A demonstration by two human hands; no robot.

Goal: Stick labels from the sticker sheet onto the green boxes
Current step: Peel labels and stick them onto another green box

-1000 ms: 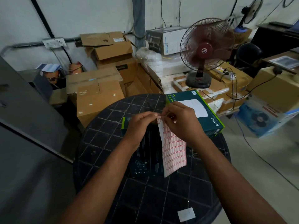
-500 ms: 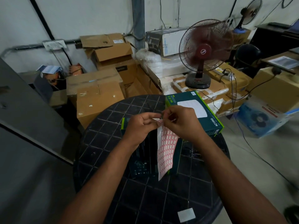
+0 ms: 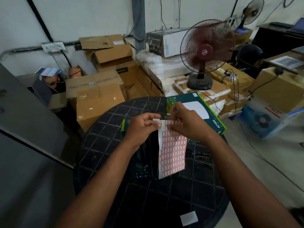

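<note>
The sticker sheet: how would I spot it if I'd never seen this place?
Find the round black table. Above its middle, two hands hold up a hanging white sheet, the sticker sheet. Its grid of small red-bordered labels sets it apart from the dark green boxes nearby.

The counter (image 3: 105, 155) is a round, dark top moulded in a grid of raised squares. Two green boxes lie directly on it: one box (image 3: 212, 119) sits at the far right edge with its white-panelled face up and its corner reaching past the rim, and a darker box (image 3: 143, 163) lies flat near the middle. A small white paper rectangle (image 3: 188, 218) rests alone near the front edge, well apart from both.
</note>
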